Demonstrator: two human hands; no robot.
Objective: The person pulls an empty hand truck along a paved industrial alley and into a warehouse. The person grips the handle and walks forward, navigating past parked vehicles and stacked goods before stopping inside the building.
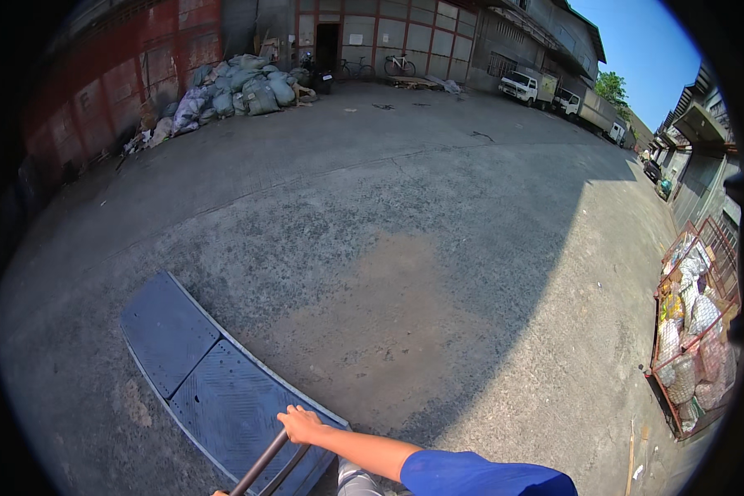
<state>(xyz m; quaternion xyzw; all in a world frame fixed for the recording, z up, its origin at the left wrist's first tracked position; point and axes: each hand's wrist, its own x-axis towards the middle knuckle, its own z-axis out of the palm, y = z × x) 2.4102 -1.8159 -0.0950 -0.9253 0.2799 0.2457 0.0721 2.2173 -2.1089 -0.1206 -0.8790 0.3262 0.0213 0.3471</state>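
A blue platform cart (236, 397) with a ribbed deck in two panels stands at the lower left, and nothing lies on its visible deck. My right hand (302, 423) is closed around the end of the cart's dark metal handle (263, 460), its arm reaching in from the right in a blue sleeve. Only a sliver of my left hand (220, 493) shows at the lower edge, beside the handle's near part. Its fingers are mostly cut off from view.
Stuffed sacks (252, 87) are heaped against the red wall (99, 91). At the right stands a red metal cage (696, 331) of filled bags. Bicycles (399, 65) lean by the far doors, with parked trucks (527, 87) farther right. A shadow edge crosses the concrete ground (504, 248).
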